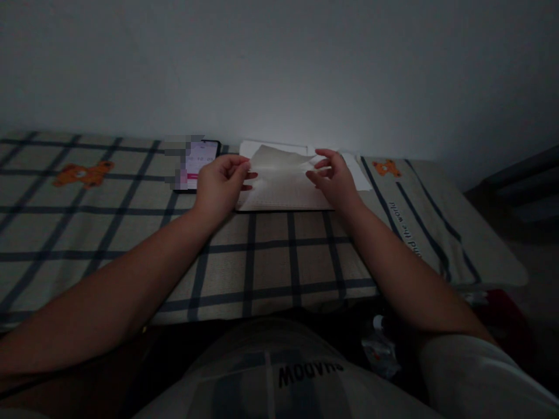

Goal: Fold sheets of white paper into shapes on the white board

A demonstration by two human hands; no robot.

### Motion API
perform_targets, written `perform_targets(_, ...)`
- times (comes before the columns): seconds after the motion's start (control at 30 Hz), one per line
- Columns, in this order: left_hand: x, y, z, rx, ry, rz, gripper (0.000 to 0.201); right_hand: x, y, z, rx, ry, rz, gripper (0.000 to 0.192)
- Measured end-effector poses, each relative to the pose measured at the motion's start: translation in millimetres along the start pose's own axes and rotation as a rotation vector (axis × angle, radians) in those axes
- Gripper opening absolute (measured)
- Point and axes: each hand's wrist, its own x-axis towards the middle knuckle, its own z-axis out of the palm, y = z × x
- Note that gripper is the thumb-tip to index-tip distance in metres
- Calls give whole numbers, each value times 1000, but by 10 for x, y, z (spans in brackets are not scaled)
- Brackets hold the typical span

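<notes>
A pale sheet of paper [279, 166] is lifted off the open notebook [283, 195], its near edge raised and slightly curled, and it hangs just above the notebook's pages. The left hand [220, 183] pinches the sheet's left edge, thumb and fingertips closed on the paper, while the rest of the fingers curl inward. The right hand [334, 180] meets the sheet's right edge with the thumb and forefinger closed on the corner and the other fingers spread loosely apart above it. The notebook lies flat on a checked bedcover [271, 256], close to the wall [279, 64] behind it. Just left of the notebook, touching the left hand's far side, a phone [198, 163] lies with its screen lit. Just right of the notebook, a white paper [358, 171] peeks out from behind the right hand. Farther left of the notebook an orange bear print [82, 173] marks the cloth, and a smaller one [386, 168] sits to its right.
</notes>
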Motion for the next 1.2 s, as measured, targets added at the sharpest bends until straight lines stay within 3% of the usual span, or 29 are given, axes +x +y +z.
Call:
perform_targets(0.2, -3, -6, 11, -33, -6, -58, 13, -42, -31, -88, -342, 20, -412, 44)
perform_targets(0.33, -11, -7, 18, -46, 2, -61, 16, -66, -105, -117, -539, -51, -610, 18)
perform_targets(0.4, -12, 12, 19, -76, 1, -88, 13, -73, -131, -127, -590, -101, -660, 8)
perform_targets(0.53, 12, 50, 16, -155, 28, -175, 5, -96, -173, -156, -609, -246, -707, 11)
perform_targets(0.7, 48, 27, 13, -181, 39, -262, 9, -144, -235, -174, -604, -407, -742, 10)
perform_targets(0.87, 43, -53, -15, 28, -27, -140, 3, -194, -270, -142, -525, -528, -694, 8)
perform_targets(1.0, 62, -130, -61, 177, -65, -13, 24, -217, -250, -119, -514, -628, -582, 12)
perform_targets(1.13, 69, -99, -123, 387, -13, 314, 30, -232, -219, -80, -556, -663, -520, 15)
perform_targets(1.2, 34, -28, -143, 502, -50, 493, 27, -241, -214, -59, -558, -668, -500, 14)
